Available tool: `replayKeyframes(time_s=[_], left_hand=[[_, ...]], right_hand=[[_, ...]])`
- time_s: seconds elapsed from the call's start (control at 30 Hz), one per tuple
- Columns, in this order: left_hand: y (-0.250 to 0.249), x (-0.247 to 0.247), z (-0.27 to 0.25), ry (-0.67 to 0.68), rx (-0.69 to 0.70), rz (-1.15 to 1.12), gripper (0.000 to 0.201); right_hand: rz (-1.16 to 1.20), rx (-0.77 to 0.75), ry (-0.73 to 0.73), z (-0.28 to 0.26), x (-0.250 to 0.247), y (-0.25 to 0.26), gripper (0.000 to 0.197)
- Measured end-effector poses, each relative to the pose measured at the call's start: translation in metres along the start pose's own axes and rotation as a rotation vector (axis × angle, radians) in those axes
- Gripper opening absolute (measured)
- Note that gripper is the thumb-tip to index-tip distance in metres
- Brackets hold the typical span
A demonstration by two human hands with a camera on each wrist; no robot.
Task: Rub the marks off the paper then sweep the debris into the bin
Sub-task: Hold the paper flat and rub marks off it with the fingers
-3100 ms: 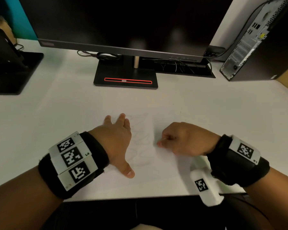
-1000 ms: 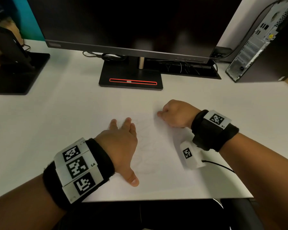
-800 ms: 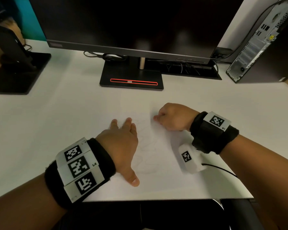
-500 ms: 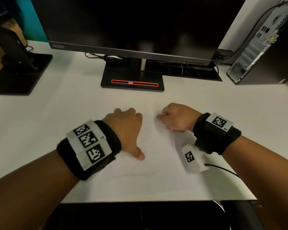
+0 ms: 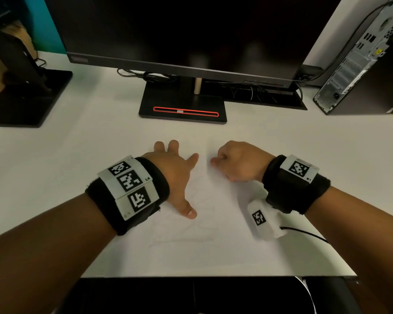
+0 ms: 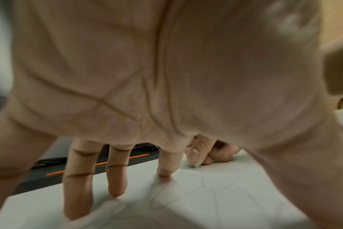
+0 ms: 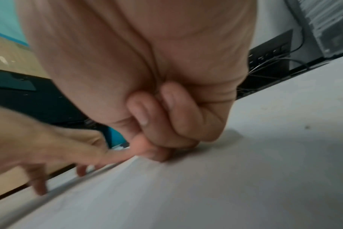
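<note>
Paper (image 5: pixel 213 223) lies flat near the desk's (image 5: pixel 55 177) front edge, thin and floppy, so it'll scrunch unless pinned. Left hand (image 5: pixel 173 175) presses it with fingers spread; right hand (image 5: pixel 238 162) pinches a small eraser (image 6: pixel 195 165) at the paper's far edge.

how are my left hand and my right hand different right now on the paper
The left hand lies spread with straight fingers pressing the paper flat; the right hand is curled into a fist. The left hand holds nothing, while the right hand's fingertips pinch a small pale eraser against the sheet. The left hand sits at the paper's left edge, the right hand at its far end. Both rest on the paper and wear black wristbands.
</note>
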State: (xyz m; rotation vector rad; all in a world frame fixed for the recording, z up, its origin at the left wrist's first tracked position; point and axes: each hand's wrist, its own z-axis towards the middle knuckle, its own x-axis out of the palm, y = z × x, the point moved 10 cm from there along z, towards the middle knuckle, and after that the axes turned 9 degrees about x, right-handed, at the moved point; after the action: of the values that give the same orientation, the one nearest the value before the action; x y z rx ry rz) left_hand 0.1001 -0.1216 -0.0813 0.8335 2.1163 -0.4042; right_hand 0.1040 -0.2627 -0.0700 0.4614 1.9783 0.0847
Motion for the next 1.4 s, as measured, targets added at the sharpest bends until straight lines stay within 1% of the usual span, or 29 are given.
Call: replayKeyframes(time_s=[0.1, 0.17, 0.23, 0.3, 0.37, 0.47, 0.5, 0.57, 0.6, 0.63, 0.7, 0.73, 0.77, 0.83, 0.9, 0.97, 1.03, 1.1, 1.17, 1.27, 1.3, 1.4], left_hand=[[0.000, 0.000, 0.001, -0.003, 0.005, 0.006, 0.136], [-0.001, 0.000, 0.001, 0.000, 0.003, 0.011, 0.136], [-0.001, 0.000, 0.000, 0.000, 0.002, 0.015, 0.136], [0.000, 0.000, 0.000, 0.003, -0.001, 0.013, 0.136], [0.000, 0.000, 0.000, 0.007, -0.002, 0.014, 0.136], [-0.001, 0.000, 0.000, 0.012, -0.004, 0.015, 0.136], [-0.001, 0.000, 0.000, 0.010, -0.004, 0.018, 0.136], [0.000, 0.000, 0.001, 0.002, 0.002, 0.021, 0.136], [0.000, 0.000, 0.001, -0.001, 0.004, 0.021, 0.136], [0.000, 0.000, 0.001, -0.001, 0.005, 0.021, 0.136], [0.000, 0.000, 0.001, 0.004, 0.001, 0.024, 0.136], [0.000, 0.000, 0.001, 0.005, -0.002, 0.024, 0.136], [0.000, 0.000, 0.000, 0.003, -0.003, 0.024, 0.136], [0.000, -0.001, 0.001, -0.006, 0.002, 0.024, 0.135], [0.000, -0.001, 0.001, -0.011, 0.001, 0.029, 0.135], [-0.001, -0.001, 0.000, -0.007, -0.003, 0.031, 0.136], [0.000, 0.000, 0.000, -0.005, -0.005, 0.028, 0.136], [0.000, 0.000, 0.000, -0.011, -0.004, 0.020, 0.136], [0.000, -0.001, 0.001, -0.013, -0.003, 0.015, 0.136], [0.000, 0.000, 0.000, -0.003, -0.010, 0.022, 0.136], [0.000, 0.000, 0.000, -0.004, -0.009, 0.025, 0.137], [-0.001, -0.001, 0.001, -0.013, -0.003, 0.020, 0.136]], right_hand=[[0.002, -0.008, 0.053, -0.001, 0.008, 0.004, 0.049], [0.029, 0.025, 0.012, 0.003, -0.002, -0.001, 0.049], [0.025, 0.012, 0.001, 0.004, -0.002, 0.002, 0.049], [0.001, -0.030, 0.055, 0.000, 0.009, 0.009, 0.049], [0.005, -0.024, 0.080, 0.000, 0.010, 0.009, 0.052], [0.020, 0.012, -0.010, 0.004, -0.005, 0.003, 0.051], [0.007, -0.006, -0.003, 0.004, -0.002, 0.006, 0.051], [-0.028, -0.056, 0.075, 0.000, 0.012, 0.015, 0.050], [-0.031, -0.061, 0.106, -0.002, 0.015, 0.017, 0.049], [-0.021, -0.048, 0.108, -0.001, 0.013, 0.016, 0.049], [0.002, -0.008, 0.040, 0.005, -0.001, 0.010, 0.050], [0.000, -0.008, 0.010, 0.006, -0.005, 0.010, 0.050], [-0.008, -0.028, 0.011, 0.006, -0.003, 0.013, 0.050], [-0.040, -0.087, 0.080, 0.001, 0.012, 0.022, 0.049], [-0.026, -0.080, 0.134, -0.001, 0.015, 0.020, 0.048], [-0.008, -0.031, 0.080, 0.007, 0.001, 0.011, 0.049], [-0.034, -0.040, 0.036, 0.009, -0.003, 0.012, 0.050], [-0.074, -0.090, 0.083, 0.006, 0.008, 0.018, 0.048], [-0.075, -0.087, 0.143, 0.004, 0.012, 0.016, 0.046], [-0.050, -0.028, 0.083, 0.011, -0.007, 0.006, 0.046], [-0.067, -0.045, 0.080, 0.011, -0.006, 0.008, 0.047], [-0.115, -0.126, 0.155, 0.002, 0.013, 0.018, 0.048]])
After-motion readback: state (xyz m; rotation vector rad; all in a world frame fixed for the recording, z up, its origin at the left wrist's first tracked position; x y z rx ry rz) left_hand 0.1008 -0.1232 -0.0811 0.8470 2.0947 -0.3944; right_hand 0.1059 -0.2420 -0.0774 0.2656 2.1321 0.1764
